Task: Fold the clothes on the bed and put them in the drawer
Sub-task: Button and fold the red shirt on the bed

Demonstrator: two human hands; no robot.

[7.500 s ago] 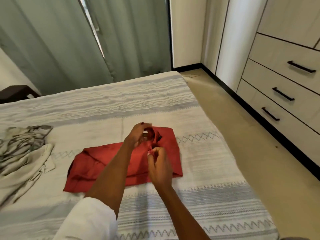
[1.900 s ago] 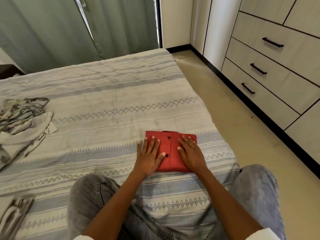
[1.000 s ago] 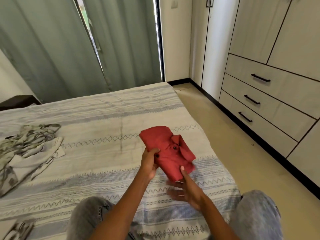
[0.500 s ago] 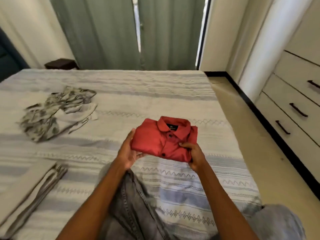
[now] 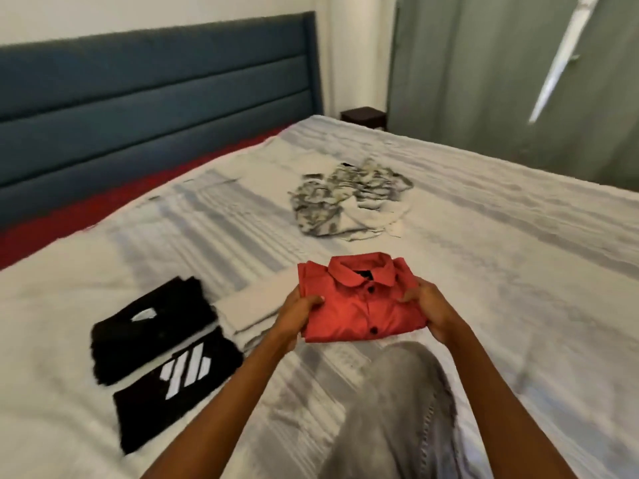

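Observation:
A folded red shirt [image 5: 363,302], collar up with black buttons, is held just above the bed [image 5: 518,271]. My left hand [image 5: 294,314] grips its left edge and my right hand [image 5: 434,312] grips its right edge, thumbs on top. To the left lie two folded black garments [image 5: 152,326] [image 5: 179,382] with white marks, and a folded pale garment [image 5: 249,307] beside them. A crumpled grey-and-white patterned garment [image 5: 349,198] lies unfolded farther up the bed. No drawer is in view.
A blue padded headboard [image 5: 155,98] runs along the left. A green curtain [image 5: 501,81] hangs at the right, with a small dark table [image 5: 363,115] by it. My knee in grey jeans [image 5: 397,409] rests on the bed below the shirt.
I smoothed the folded red shirt on the bed, then lifted it with both hands. My view has swung left, away from the drawers, toward the headboard and the folded black garments.

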